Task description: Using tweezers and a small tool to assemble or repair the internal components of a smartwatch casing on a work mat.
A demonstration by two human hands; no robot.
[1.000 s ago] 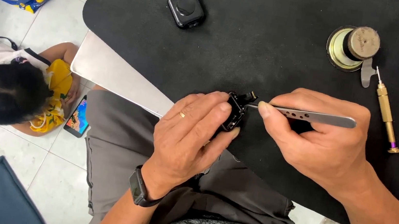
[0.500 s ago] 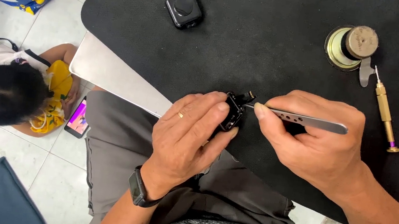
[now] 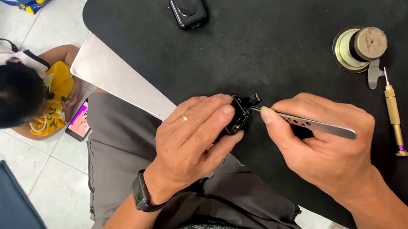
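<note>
Head view, black mat [image 3: 287, 52], tiled floor [image 3: 42, 17]

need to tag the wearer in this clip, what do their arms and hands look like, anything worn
Both forearms are bare, no sleeves and no gloves. The left hand has a thin gold ring on one finger and a black smartwatch with a dark band on the wrist. The right hand wears nothing visible; its wrist is bare.
</note>
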